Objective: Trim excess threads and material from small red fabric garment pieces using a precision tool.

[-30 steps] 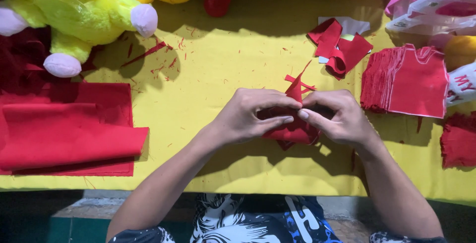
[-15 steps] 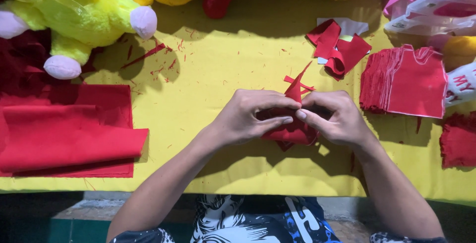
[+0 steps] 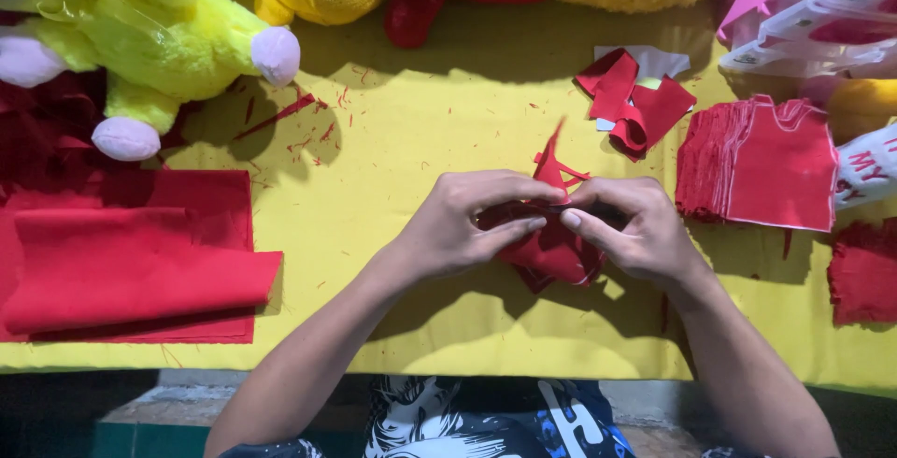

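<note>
Your left hand (image 3: 467,224) and right hand (image 3: 635,229) pinch a small red cloth piece (image 3: 551,252) — matt, soft, felt-like. The table cover (image 3: 420,140) under you is matt yellow fabric (flecked with red lint). The folded red cloth (image 3: 131,266) looks smooth; the green plush toy (image 3: 159,37) is fuzzy — the pink tray (image 3: 804,9) glossy plastic.

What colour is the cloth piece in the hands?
Red cloth piece, seen in the head view.

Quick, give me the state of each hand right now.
Left hand: closed, pinching the small crumpled red fabric piece.
Right hand: closed, its grip on the same red fabric piece.
</note>
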